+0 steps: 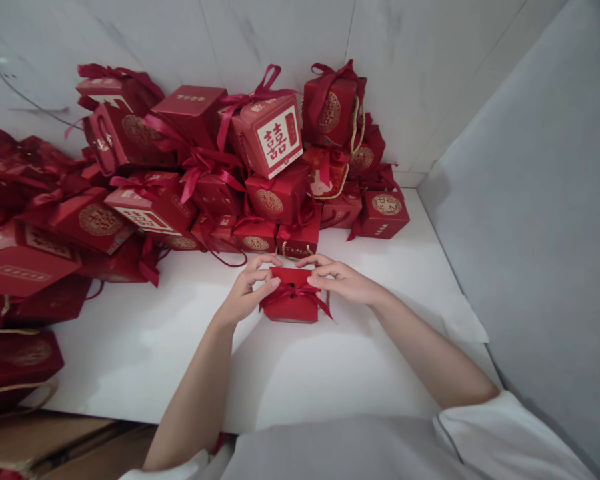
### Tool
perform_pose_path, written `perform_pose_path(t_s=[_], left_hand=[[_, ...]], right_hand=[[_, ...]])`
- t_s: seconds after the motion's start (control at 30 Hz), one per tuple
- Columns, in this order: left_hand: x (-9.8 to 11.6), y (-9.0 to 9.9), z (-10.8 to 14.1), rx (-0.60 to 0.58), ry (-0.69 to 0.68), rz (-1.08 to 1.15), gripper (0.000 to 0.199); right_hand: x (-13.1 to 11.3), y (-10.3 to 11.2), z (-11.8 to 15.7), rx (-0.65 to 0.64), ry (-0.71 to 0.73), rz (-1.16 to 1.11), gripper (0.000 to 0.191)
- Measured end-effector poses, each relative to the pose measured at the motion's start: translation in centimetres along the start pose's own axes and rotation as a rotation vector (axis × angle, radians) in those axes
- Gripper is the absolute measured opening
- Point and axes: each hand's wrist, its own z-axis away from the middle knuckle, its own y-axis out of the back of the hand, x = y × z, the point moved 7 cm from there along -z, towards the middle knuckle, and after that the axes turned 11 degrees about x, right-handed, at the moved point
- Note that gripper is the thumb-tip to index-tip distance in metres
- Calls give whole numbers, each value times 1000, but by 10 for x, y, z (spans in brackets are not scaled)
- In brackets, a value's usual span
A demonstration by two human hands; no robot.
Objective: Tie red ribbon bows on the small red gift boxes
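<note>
A small red gift box (291,311) sits on the white table in front of me, with a dark red ribbon (294,291) tied in a bow across its top. My left hand (247,291) is at the box's left side, thumb and curled fingers closed on the left part of the bow. On the other side my right hand (344,281) pinches the right part of the bow between thumb and fingers. The ribbon's tails hang over both sides of the box. A bit of cord handle shows at its right side, partly hidden by the ribbon.
Many finished-looking red gift boxes (273,200) with bows and gold or white prints are piled against the marbled wall (280,33). More boxes (20,360) lie at the left. A pale panel (535,220) bounds the white table (170,360) on the right. Cardboard (55,433) shows below left.
</note>
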Motion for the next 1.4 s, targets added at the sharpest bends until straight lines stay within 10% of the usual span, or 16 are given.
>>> perform_pose_path(t_s=[0.2,0.77,1.1,1.4], left_hand=[[4,-10,2,171,120,71,32],[-12,-39,6,-3,455,344,46],[-20,-25,1,127,374,351,35],[15,-17,1,169,-36,2,18]], right_hand=[[-16,4,-3,64,21,-15,45],[-14,-4,-45,39,144,120,39],[-4,30,-15,264,88,46,24],[-29,27,50,424,286,417,21]])
